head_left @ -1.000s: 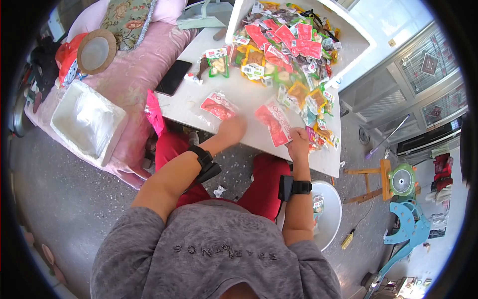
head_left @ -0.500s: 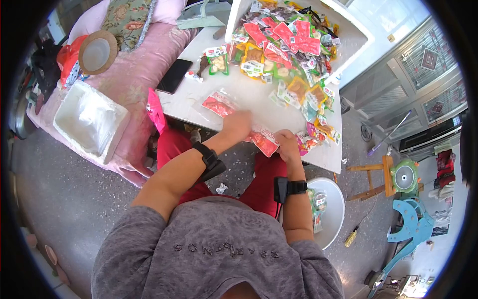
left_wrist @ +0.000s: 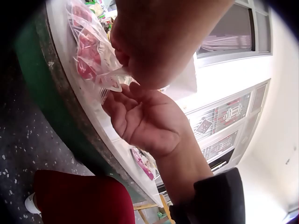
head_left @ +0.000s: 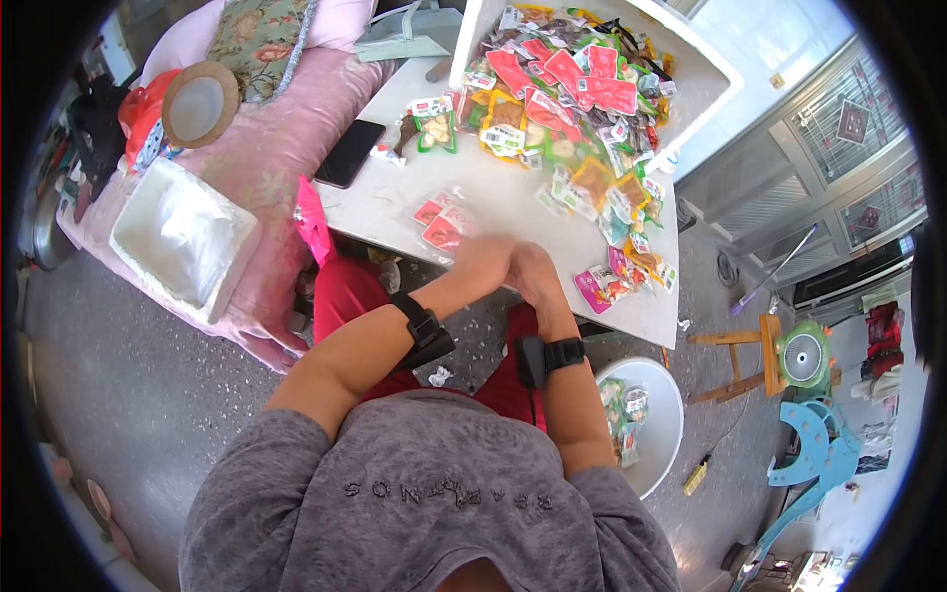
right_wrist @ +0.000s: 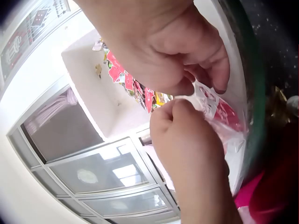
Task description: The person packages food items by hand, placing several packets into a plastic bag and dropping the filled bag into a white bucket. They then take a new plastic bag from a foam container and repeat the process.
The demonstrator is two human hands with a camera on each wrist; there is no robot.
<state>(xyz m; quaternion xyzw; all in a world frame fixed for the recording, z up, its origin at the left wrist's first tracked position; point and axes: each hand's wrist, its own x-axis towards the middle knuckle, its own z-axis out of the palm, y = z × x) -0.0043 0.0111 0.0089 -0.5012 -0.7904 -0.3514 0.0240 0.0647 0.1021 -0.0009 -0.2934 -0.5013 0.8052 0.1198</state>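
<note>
Both hands meet over the front edge of the white table (head_left: 395,222). My left hand (head_left: 481,264) has curled fingers and pinches the clear plastic edge of a red-and-clear snack packet (left_wrist: 88,53). Pressed close beside it, my right hand (head_left: 535,274) pinches the same packet's edge between thumb and bent fingers, as the right wrist view shows. The held packet's top edge is mostly hidden by the hands in the head view. Another red-and-clear packet (head_left: 427,210) lies on the table just beyond the left hand.
A white foam box (head_left: 705,94) full of mixed snack packets stands at the back, with more spilling along the table's right side. A black phone (head_left: 350,155) lies left. A white bucket (head_left: 663,434) holding packets stands at lower right; an empty-looking foam box (head_left: 128,242) rests on the pink bed.
My right hand has carried its red packet left and toward my body until both hands meet on its edge. The packet has swung left beside the one lying on the table.
</note>
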